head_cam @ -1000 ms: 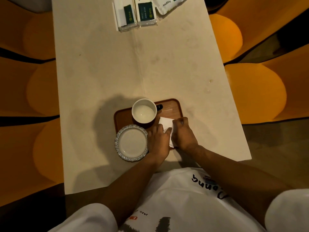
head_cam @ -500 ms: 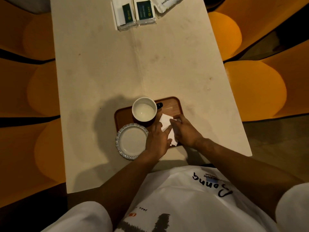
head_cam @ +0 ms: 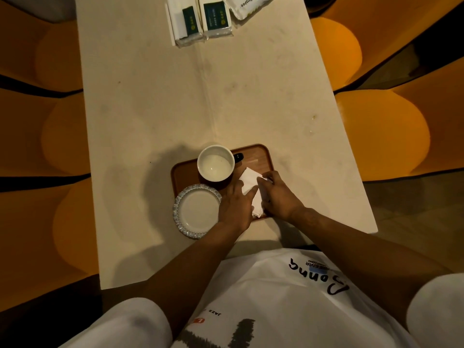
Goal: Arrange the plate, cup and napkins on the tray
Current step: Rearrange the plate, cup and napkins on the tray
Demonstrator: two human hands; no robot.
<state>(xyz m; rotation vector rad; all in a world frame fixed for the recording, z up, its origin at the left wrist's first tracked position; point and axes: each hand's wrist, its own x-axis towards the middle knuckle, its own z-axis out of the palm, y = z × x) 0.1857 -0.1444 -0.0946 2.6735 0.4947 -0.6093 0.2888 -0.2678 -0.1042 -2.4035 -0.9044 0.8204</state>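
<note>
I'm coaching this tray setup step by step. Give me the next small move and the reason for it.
Probably press the napkin flat and square it to the tray edge. Both the left hand and right hand rest on it, it lies skewed, and the cup and plate already sit on the tray.

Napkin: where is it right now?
Head view: the napkin lies on the tray's right half, under both hands, just right of the cup.

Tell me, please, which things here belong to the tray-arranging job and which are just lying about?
Part of the job:
tray
cup
plate
napkin, under both hands: left hand, right hand

Lying about:
tissue packs at the table's far end
orange seats
</note>
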